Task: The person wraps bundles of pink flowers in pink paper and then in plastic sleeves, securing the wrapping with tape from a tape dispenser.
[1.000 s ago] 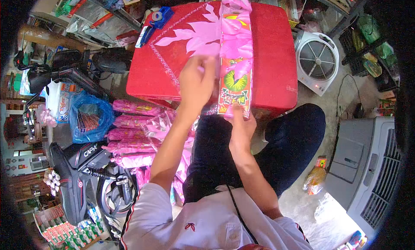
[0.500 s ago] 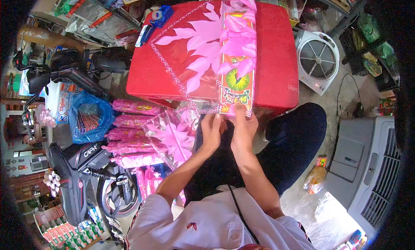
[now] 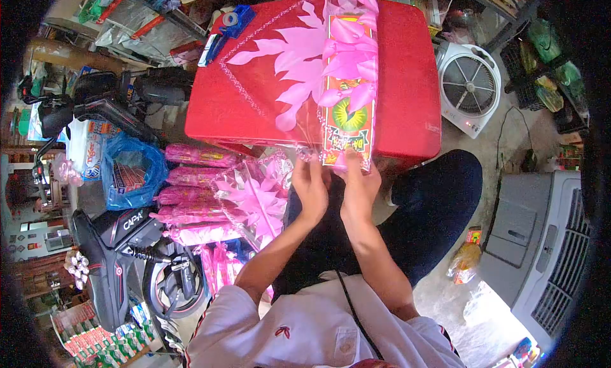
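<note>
A long, narrow box (image 3: 347, 117) with a red, yellow and green label lies on the red table (image 3: 254, 117), its near end overhanging the front edge. A clear wrapping sheet (image 3: 298, 53) printed with pink leaf shapes covers part of the box and spreads left over the tabletop. My left hand (image 3: 310, 188) is closed on the sheet's near edge, just left of the box. Around the near end of the box my right hand (image 3: 359, 188) is closed, thumb on top of the label; its other fingers are partly hidden.
Several pink-wrapped packs (image 3: 191, 177) are stacked at the left, with a folded pink-printed sheet (image 3: 258, 202) beside them. A blue tape dispenser (image 3: 234, 24) sits at the table's far left corner. A white fan (image 3: 470, 88) stands at the right; a motorbike (image 3: 105, 266) is at the left.
My left hand has risen slightly toward the table, drawing the sheet's near left edge in toward the box. The box and my right hand stay nearly in place.
</note>
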The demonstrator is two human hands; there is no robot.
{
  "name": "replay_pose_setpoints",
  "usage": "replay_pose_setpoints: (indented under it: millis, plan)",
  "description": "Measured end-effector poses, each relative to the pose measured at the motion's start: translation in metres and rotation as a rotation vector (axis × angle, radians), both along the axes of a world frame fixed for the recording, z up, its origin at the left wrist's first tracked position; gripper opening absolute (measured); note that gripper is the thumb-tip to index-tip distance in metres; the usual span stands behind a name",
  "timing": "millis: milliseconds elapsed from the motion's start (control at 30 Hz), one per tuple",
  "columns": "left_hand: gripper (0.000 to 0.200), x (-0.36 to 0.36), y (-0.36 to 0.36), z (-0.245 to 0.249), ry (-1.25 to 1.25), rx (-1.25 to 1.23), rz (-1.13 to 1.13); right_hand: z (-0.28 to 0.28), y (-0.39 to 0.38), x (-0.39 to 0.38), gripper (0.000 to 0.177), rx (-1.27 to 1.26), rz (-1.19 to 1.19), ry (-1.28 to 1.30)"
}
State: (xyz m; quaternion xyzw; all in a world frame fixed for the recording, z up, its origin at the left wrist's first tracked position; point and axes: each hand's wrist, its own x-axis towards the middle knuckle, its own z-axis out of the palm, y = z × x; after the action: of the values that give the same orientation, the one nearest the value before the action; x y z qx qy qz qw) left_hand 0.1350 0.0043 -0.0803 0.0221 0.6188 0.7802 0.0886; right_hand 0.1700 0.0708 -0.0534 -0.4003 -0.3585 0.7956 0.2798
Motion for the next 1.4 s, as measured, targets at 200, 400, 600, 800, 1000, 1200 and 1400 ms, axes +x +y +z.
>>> replay_pose_setpoints:
  millis: [200, 400, 600, 800, 1000, 1200, 1400]
  plan:
    - [0.015, -0.008, -0.002, 0.003, 0.028, 0.065, 0.048, 0.0, -0.001, -0.003, 0.024, -0.05, -0.07, 0.029]
    - [0.022, -0.008, -0.002, 0.024, -0.086, 0.047, 0.051, 0.006, -0.001, -0.002, 0.025, -0.036, -0.048, 0.032]
    - [0.023, -0.009, -0.003, 0.023, -0.025, 0.087, -0.001, 0.0, -0.001, -0.004, 0.023, -0.001, -0.061, 0.0]
    - [0.012, -0.006, -0.003, 0.025, 0.235, -0.143, -0.009, 0.004, -0.002, -0.002, 0.021, -0.001, -0.056, 0.005]
    - [0.011, -0.011, -0.004, 0.027, 0.39, -0.24, 0.041, 0.001, -0.001, -0.003, 0.021, 0.035, -0.058, -0.022]
    - [0.008, -0.015, -0.009, 0.03, 0.619, -0.351, 0.062, 0.005, -0.002, -0.003, 0.022, 0.019, -0.055, -0.015]
    - [0.016, -0.013, -0.013, 0.032, 0.808, -0.456, 0.06, 0.003, -0.002, -0.003, 0.025, 0.004, -0.05, -0.028]
